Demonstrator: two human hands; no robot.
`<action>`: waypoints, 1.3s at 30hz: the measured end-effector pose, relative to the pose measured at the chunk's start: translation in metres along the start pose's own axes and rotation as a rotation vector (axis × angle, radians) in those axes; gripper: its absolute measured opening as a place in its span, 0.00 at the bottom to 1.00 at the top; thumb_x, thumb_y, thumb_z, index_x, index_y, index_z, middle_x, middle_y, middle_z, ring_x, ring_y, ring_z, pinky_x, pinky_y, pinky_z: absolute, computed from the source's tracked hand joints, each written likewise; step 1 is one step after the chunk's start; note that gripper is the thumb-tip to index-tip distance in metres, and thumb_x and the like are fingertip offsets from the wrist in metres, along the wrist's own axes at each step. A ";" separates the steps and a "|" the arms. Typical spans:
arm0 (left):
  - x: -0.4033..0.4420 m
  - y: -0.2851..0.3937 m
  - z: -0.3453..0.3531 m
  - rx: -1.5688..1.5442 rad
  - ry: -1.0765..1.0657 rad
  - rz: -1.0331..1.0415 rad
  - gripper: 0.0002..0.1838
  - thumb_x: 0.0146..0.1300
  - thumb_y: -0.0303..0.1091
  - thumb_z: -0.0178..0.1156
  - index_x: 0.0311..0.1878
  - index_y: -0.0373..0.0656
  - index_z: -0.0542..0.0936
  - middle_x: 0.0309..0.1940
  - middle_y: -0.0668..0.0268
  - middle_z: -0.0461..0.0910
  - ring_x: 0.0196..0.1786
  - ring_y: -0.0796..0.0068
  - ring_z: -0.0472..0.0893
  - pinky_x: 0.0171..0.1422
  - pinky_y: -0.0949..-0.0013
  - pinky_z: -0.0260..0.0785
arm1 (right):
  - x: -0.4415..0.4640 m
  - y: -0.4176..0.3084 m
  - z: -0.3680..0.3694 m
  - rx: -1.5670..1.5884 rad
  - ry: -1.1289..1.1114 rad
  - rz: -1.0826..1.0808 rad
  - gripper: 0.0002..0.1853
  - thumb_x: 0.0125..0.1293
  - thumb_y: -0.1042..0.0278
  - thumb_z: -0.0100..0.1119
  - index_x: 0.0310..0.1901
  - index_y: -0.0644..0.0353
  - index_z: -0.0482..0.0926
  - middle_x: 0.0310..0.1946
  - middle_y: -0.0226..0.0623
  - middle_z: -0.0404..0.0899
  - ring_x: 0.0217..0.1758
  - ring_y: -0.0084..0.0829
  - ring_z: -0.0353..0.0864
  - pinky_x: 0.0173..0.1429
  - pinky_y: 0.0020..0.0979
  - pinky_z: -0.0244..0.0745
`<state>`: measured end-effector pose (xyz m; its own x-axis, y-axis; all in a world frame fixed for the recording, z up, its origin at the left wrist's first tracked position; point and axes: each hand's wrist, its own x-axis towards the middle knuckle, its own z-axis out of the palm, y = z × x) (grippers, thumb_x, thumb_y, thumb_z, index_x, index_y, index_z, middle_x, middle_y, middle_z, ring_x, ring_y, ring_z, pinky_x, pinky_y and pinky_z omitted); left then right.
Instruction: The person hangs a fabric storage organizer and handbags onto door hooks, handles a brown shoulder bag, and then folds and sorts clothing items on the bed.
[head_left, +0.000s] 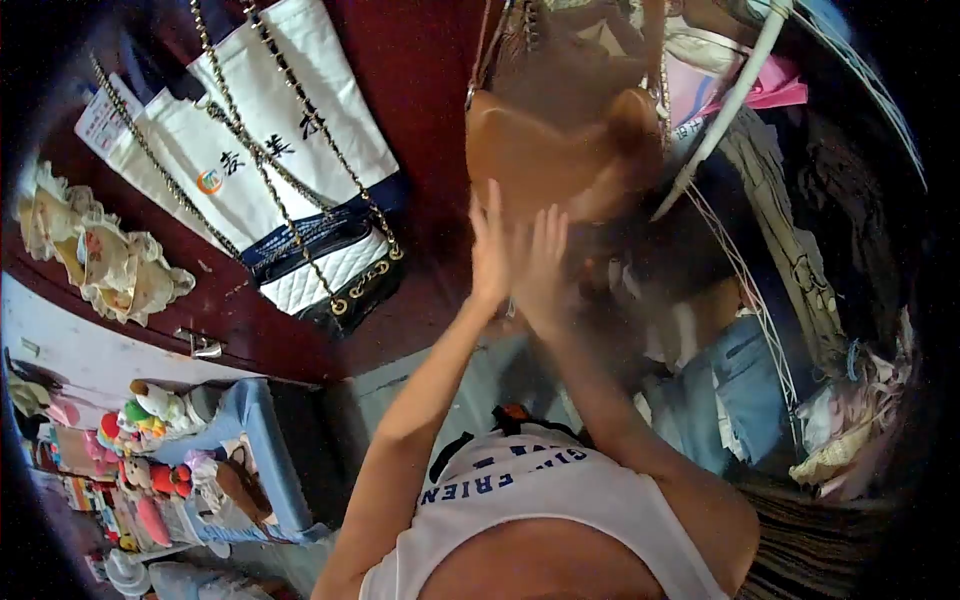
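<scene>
A brown handbag hangs by its straps in the upper middle of the view, slightly blurred. My left hand is raised at the bag's lower left, fingers stretched out, and its fingertips overlap the bag's lower edge. Close beside it, my right hand is also up with fingers extended, partly smeared by motion. The two hands nearly face each other just below the bag. Neither shows anything gripped. Whether the fingertips press on the leather, I cannot tell.
On the dark red door hang a white tote bag and a quilted white chain bag. A door handle juts out at left. Clothes and a white pole crowd the right. Stuffed toys lie lower left.
</scene>
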<state>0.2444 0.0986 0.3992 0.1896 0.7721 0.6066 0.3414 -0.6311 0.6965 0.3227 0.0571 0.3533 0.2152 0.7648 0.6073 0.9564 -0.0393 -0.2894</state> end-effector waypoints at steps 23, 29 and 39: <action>-0.289 -0.085 -0.341 0.393 -0.216 -0.492 0.34 0.58 0.31 0.57 0.68 0.48 0.59 0.32 0.46 0.78 0.35 0.44 0.79 0.38 0.50 0.72 | -0.279 -0.367 0.065 0.656 -0.277 0.031 0.31 0.63 0.63 0.54 0.66 0.62 0.57 0.62 0.47 0.61 0.64 0.46 0.61 0.66 0.42 0.57; -0.330 -0.132 -0.431 0.426 -0.071 -0.633 0.31 0.60 0.32 0.56 0.68 0.45 0.60 0.32 0.45 0.78 0.35 0.45 0.79 0.38 0.51 0.73 | -0.319 -0.447 0.103 0.689 -0.555 -0.036 0.31 0.62 0.63 0.55 0.65 0.62 0.58 0.61 0.47 0.63 0.63 0.46 0.63 0.65 0.41 0.59; -0.399 -0.239 -0.595 0.496 -0.033 -0.983 0.25 0.65 0.37 0.50 0.65 0.43 0.63 0.29 0.45 0.79 0.33 0.46 0.80 0.39 0.50 0.73 | -0.405 -0.606 0.224 0.805 -0.823 -0.260 0.22 0.70 0.53 0.46 0.59 0.58 0.66 0.59 0.45 0.65 0.52 0.46 0.69 0.52 0.43 0.68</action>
<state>-0.4610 -0.1028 0.2190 -0.3455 0.9274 -0.1433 0.6872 0.3540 0.6343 -0.3877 -0.0852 0.1169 -0.4410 0.8862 0.1422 0.4896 0.3704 -0.7893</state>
